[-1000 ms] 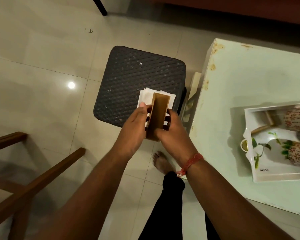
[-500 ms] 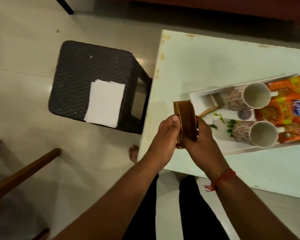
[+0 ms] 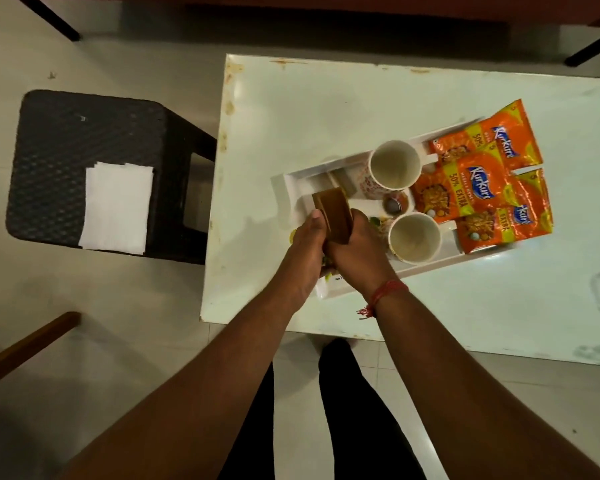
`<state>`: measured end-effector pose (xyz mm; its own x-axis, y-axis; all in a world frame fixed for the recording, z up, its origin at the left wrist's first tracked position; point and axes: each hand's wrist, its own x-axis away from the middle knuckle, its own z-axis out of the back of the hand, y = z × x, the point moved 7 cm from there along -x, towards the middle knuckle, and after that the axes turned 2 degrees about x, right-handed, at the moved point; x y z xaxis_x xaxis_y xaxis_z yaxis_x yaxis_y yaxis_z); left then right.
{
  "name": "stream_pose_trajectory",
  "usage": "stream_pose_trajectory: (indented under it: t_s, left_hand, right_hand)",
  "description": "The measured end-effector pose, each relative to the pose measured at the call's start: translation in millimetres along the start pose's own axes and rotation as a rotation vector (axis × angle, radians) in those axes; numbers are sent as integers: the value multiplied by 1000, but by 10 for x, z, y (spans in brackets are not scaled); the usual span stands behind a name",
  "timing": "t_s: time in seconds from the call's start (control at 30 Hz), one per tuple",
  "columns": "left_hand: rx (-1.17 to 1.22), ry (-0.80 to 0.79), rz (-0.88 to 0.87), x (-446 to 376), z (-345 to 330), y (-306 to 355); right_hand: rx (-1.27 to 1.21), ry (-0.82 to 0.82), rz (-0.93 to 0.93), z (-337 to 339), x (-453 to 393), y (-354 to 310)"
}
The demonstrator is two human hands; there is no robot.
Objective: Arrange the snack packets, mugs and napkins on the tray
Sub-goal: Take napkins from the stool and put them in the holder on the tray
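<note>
White rectangular tray (image 3: 293,188): left hand (image 3: 305,247) and right hand (image 3: 355,251) share a grip on the brown wooden napkin holder (image 3: 333,216), apparently steadying it for placement.

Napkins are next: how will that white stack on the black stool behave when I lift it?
The napkin stack looks thin and soft, so it will likely flop at unsupported edges. Its offset top corners suggest loose sheets that may fan or slide apart. Probably very light; the woven stool top may make getting fingers underneath awkward.
</note>
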<state>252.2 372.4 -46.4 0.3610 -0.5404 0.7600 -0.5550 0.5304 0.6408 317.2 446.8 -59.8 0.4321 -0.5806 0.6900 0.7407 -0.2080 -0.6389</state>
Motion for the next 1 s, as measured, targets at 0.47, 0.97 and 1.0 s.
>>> stream_pose_trajectory:
  t_s: [0.47, 0.97, 1.0]
  left_hand:
    - [17, 66, -2, -94, 133, -55]
    - [-138, 591, -226, 331, 2612, 177]
    - [-162, 635, -238, 339, 2875, 237]
  right_hand:
    - [235, 81, 67, -2, 26, -37]
    - [287, -153, 208, -1621, 396, -817]
    - [260, -188, 179, -1793, 350, -875]
